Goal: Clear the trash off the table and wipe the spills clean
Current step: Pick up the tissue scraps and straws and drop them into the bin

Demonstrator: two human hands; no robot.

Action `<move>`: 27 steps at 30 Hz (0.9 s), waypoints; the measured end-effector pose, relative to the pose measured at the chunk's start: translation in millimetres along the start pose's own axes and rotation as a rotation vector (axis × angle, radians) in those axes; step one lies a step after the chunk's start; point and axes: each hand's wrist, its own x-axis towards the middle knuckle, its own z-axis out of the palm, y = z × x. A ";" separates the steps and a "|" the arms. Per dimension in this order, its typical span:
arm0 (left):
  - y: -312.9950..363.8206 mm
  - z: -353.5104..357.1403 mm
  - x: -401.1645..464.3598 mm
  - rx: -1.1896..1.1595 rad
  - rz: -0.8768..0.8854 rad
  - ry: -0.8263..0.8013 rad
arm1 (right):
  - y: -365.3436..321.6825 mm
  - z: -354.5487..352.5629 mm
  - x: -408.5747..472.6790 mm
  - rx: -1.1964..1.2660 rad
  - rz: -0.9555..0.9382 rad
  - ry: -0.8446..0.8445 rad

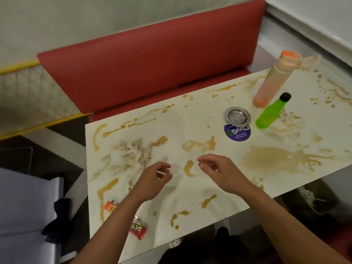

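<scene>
— Hands first: how are they being held?

— Both are being held above the middle of the white bench point(190, 221), near each other but apart. The left hand point(154, 181) is being kept with fingers point(164, 166) loosely curled, nothing pinched. The right hand point(219, 173) is being kept the same way, fingers point(204, 159) curled and holding nothing.

— Where is the trash being seen?

— Crumpled, stained tissue point(131, 155) is lying at about ten o'clock from the left hand. An orange wrapper point(110, 206) is lying at about seven o'clock near the bench's left edge, and a red wrapper point(138, 228) at about six o'clock, partly hidden by the left forearm.

— And the spills?

— Brown liquid is being seen all over the bench: a small puddle point(189, 168) between the two hands, a wide smear point(276, 159) at three o'clock from the right hand, and streaks along the far edge.

— Anything else?

— At about one o'clock a metal dish point(237, 116) is resting just beside a purple round sticker point(237, 132); a green bottle point(271, 113) and a tall orange bottle point(272, 80) are standing beyond. A red seat point(152, 63) is being seen at twelve o'clock.
</scene>
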 end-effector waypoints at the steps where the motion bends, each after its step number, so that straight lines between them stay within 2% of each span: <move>1: -10.7 -8.2 -3.8 0.022 -0.023 0.018 | 0.1 11.5 8.1 -0.022 0.002 -0.035; 4: -44.4 -28.9 -13.5 0.146 -0.076 0.101 | -1.5 49.3 35.2 -0.109 -0.032 -0.127; 8: -73.3 -40.7 -23.4 0.246 -0.177 0.182 | -4.5 102.4 71.2 -0.414 -0.156 -0.249; 14: -98.7 -27.4 -24.1 0.250 -0.274 0.159 | 3.6 163.9 103.6 -0.774 -0.193 -0.418; 17: -106.0 -17.6 -19.1 0.301 -0.293 0.130 | 10.9 176.1 101.3 -0.841 -0.229 -0.369; 24: -107.3 -11.7 -17.2 0.432 -0.270 0.102 | 35.5 170.5 82.3 -0.977 -0.449 -0.219; 27: -111.5 -10.7 -16.8 0.405 -0.224 0.115 | 39.1 157.4 72.5 -0.992 -0.419 -0.216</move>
